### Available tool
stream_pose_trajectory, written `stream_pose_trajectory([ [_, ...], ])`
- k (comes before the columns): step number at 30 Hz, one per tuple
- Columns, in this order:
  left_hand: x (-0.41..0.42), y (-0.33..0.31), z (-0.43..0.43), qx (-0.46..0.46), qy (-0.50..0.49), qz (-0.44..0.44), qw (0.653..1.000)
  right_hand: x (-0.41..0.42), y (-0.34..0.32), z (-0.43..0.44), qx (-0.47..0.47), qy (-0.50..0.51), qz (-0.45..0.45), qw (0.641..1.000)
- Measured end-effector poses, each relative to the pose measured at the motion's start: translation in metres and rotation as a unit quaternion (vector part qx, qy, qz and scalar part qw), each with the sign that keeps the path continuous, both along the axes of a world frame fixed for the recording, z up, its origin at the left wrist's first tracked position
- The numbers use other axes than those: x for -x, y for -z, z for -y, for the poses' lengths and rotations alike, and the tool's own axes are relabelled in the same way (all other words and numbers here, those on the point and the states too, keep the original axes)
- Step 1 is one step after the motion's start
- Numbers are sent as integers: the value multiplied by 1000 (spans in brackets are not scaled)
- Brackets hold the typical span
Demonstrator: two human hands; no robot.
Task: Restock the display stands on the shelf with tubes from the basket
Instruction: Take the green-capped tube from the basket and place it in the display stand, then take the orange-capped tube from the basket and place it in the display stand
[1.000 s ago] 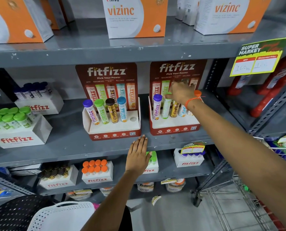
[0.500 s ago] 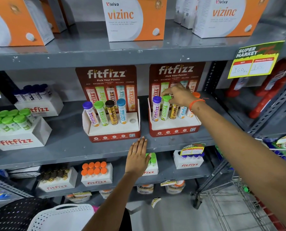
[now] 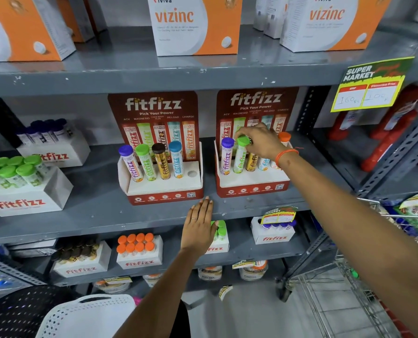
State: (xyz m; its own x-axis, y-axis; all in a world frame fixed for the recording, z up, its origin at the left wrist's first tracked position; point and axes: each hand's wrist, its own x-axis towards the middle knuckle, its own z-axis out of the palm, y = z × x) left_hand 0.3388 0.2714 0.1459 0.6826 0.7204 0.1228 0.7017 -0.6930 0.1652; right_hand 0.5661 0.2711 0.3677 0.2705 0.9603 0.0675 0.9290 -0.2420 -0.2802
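Two red fitfizz display stands sit on the middle shelf. The left stand holds purple, green, brown and blue capped tubes, with its rightmost hole bare. In the right stand stand several tubes. My right hand reaches over them, fingertips on the cap of the green tube in the second slot; it partly hides the brown and blue tubes behind. An orange-capped tube shows past my wrist. My left hand rests flat on the shelf edge, fingers together, holding nothing. A white basket is at the bottom left.
White fitfizz boxes of green-capped and dark-capped tubes stand at left on the same shelf. Vizinc boxes fill the shelf above. A price tag hangs at right. A wire trolley stands at lower right.
My right hand slid left and slightly down from the middle tubes onto the green tube's cap. The left hand stayed on the shelf edge.
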Motion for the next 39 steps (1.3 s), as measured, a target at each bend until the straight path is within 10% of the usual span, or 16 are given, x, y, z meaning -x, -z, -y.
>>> stream_pose_trajectory([
  [11,60,-44,37,10,-92,285,954,150,57,23,-301,-52,-129,943],
  [24,317,78,182,34,-600,184,778,433,255,63,85,-336,-199,916],
  [30,368,131,246,103,-705,104,693,514,333,107,262,-547,-44,794],
  [39,380,162,252,91,-713,89,689,559,368,126,237,-705,67,665],
])
